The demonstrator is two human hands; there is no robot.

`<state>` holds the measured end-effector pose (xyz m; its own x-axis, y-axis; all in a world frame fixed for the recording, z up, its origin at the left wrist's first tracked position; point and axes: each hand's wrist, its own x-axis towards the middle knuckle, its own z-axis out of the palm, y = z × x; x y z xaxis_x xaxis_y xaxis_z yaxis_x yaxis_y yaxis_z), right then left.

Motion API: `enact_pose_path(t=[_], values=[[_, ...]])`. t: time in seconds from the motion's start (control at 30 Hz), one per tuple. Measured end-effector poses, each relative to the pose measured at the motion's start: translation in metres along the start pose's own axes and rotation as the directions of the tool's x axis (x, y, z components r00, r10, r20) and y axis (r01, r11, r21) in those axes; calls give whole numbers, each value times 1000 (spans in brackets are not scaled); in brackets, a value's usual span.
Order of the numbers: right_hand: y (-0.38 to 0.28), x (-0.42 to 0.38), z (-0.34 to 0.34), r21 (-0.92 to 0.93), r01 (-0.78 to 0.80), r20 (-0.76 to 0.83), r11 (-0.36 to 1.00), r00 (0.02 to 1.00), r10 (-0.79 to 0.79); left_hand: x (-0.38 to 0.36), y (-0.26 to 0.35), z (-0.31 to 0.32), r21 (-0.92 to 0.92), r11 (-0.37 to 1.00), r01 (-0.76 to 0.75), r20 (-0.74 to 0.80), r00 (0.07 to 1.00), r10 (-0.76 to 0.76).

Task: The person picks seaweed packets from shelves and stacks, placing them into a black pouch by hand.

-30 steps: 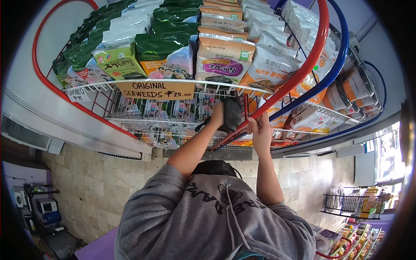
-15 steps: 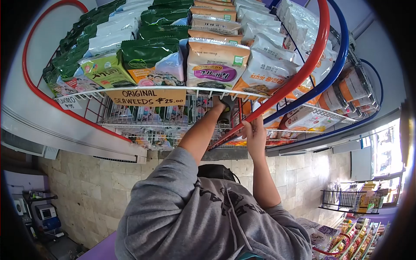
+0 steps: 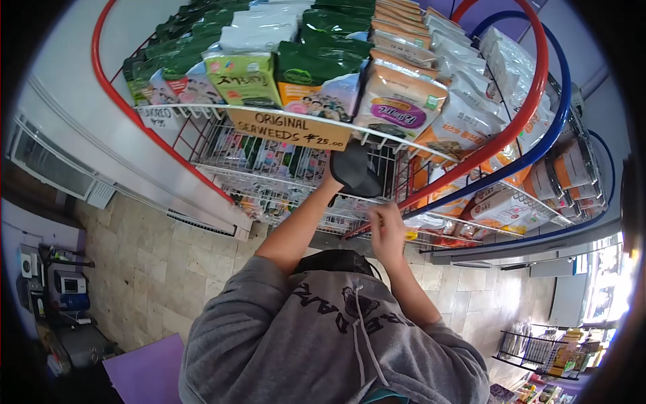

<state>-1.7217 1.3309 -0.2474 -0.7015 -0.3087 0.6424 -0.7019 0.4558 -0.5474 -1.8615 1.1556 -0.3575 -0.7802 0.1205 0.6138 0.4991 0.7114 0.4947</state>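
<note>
My left hand [image 3: 330,183] is at the opening below the upper basket, against a black object [image 3: 353,168] with two rounded flaps; its fingers are mostly hidden behind that object, which it appears to grip. To the right and slightly lower, my right hand [image 3: 387,232] is raised with curled fingers near the red rail [image 3: 437,192], a little blurred, and nothing shows in it. Above both hands, the white wire basket [image 3: 387,138] holds rows of seaweed packs [image 3: 400,111]. A cardboard price sign [image 3: 289,130] hangs on its front.
Lower wire racks hold more packs [image 3: 303,161]. Red and blue rails [image 3: 531,161] curve around the right side. Tiled floor [image 3: 161,262] lies below, with a purple panel [image 3: 148,367] at lower left and a wire display rack [image 3: 538,350] at lower right.
The view has shifted, so the shelves sit further right. The black object has come further out with my left hand and shows more fully. My right hand has come off the red rail.
</note>
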Motion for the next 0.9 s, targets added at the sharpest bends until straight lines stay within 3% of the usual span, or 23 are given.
enact_pose_path(t=[0.03,0.07,0.1,0.13,0.17,0.2,0.23,0.27,0.3,0.37,0.4,0.43,0.47,0.53,0.57,0.6,0.63,0.7,0.73,0.77,0.83,0.87,0.9], values=[[-2,17,14,3,-76,118,997,990,76,-5,1,-21,6,1000,3,1,1000,-3],[5,32,35,-10,-58,132,998,990,59,-6,8,-46,-236,945,228,-4,972,-236],[20,43,61,-22,-37,150,999,988,40,-11,8,-65,-459,783,420,44,891,-452],[39,47,90,-112,-35,227,993,972,60,-19,-6,-77,-455,783,425,36,887,-460],[54,48,117,-200,-20,299,980,951,81,-25,-26,-89,-15,883,470,212,864,-457],[59,51,133,-191,-7,306,982,950,66,-31,-43,-103,419,835,356,360,779,-513],[63,55,145,-305,83,432,949,900,60,-41,-49,-121,422,829,367,344,781,-521],[68,60,156,-401,188,551,897,832,72,-56,-49,-140,407,846,345,233,856,-461],[74,68,166,-395,205,562,895,825,59,-70,-48,-156,395,861,320,118,912,-393],[86,82,174,-50,163,757,985,650,-69,-94,-48,-178,408,840,357,99,898,-429],[88,86,173,7,168,802,986,588,-106,-107,-49,-186,337,884,323,156,907,-391],[97,89,172,9,180,809,984,576,-113,-117,-50,-193,264,921,285,205,917,-343],[115,92,176,50,248,765,967,613,-197,-127,-57,-187,207,956,207,77,971,-227],[146,100,189,82,329,724,941,629,-283,-130,-58,-190,176,963,206,55,974,-218],[157,107,197,-146,92,632,985,775,21,-130,-61,-189,149,969,196,52,977,-206],[169,111,203,-331,-177,458,927,829,322,-131,-65,-187,168,974,150,23,987,-156],[165,114,207,-337,-166,466,927,826,317,-130,-67,-187,163,974,158,13,987,-163],[140,110,218,-556,-77,417,828,836,357,-130,-67,-190,173,971,164,40,984,-174],[123,100,215,-589,163,513,792,832,210,-132,-67,-190,172,971,166,48,983,-176],[103,93,206,-589,164,515,791,831,212,-131,-68,-189,189,967,171,50,982,-183],[69,84,186,-369,-90,677,925,656,334,-129,-70,-186,217,959,184,46,979,-198],[64,88,179,-373,-82,681,924,652,333,-128,-68,-186,211,957,200,39,976,-213],[64,92,170,-291,-41,777,956,572,261,-126,-68,-186,206,956,210,32,975,-221]])
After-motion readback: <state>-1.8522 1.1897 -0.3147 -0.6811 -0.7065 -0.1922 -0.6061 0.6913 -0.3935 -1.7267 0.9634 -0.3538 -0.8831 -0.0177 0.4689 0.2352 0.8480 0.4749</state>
